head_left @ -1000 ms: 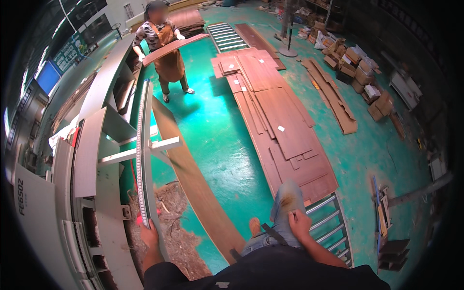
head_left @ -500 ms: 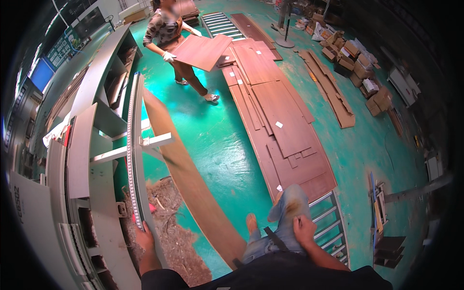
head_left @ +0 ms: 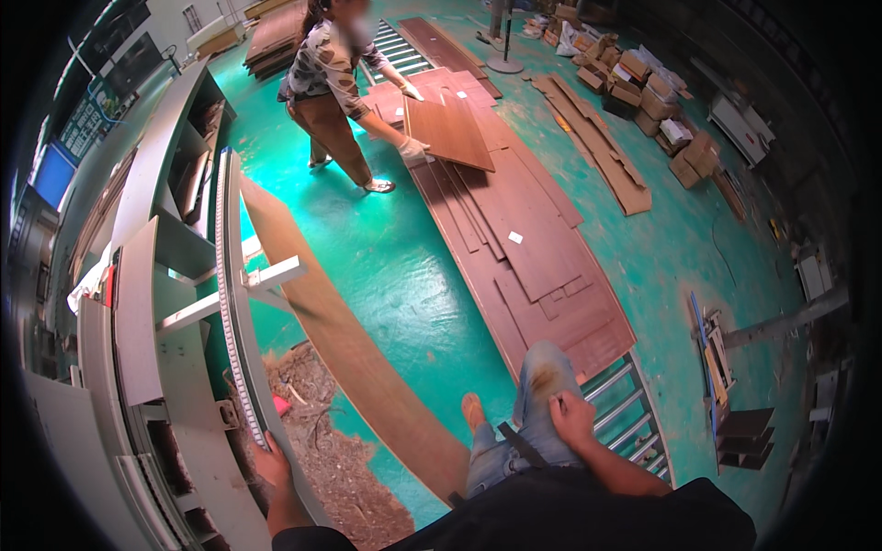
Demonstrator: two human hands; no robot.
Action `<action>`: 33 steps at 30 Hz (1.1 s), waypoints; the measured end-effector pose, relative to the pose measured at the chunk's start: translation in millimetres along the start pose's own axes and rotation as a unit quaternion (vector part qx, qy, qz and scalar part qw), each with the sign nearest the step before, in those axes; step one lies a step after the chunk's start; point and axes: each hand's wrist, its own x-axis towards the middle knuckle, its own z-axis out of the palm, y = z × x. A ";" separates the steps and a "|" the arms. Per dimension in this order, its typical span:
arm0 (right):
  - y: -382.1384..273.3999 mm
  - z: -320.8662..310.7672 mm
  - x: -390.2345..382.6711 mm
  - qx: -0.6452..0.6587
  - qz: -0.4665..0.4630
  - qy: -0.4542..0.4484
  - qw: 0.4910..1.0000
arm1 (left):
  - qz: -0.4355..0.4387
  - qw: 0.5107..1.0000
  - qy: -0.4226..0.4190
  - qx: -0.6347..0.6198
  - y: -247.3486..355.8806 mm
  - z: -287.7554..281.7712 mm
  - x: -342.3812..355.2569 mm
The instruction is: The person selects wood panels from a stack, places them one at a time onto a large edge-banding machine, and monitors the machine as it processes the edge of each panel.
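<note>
While our left hand grips the edge of the long grey metal rail beside us, our right hand rests clenched on our blue-denim thigh. Green floor stretches from rail to flat reddish-brown wooden panels — beyond, brown cardboard boxes, contents indistinct.

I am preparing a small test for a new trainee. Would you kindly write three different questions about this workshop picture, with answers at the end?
1. Which hand of the camera wearer touches the long toothed rail?
2. True or false: the wearer's right hand is bare.
3. Fill the gap: the co-worker is holding a brown ____.

Key:
1. The left hand.
2. True; it is by the jeans.
3. Board.
</note>
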 end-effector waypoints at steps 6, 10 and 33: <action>8.2 1.5 -13.2 -0.003 0.047 0.000 0.999 | 0.020 1.000 0.015 -0.002 -5.3 5.9 -1.2; 12.4 -3.0 -21.2 -0.012 0.080 -0.004 0.997 | 0.037 0.999 0.028 -0.012 -19.8 13.8 2.5; 159.0 31.2 -137.2 -0.132 0.432 -0.068 0.890 | 0.049 0.998 -0.013 0.032 -23.3 16.7 11.1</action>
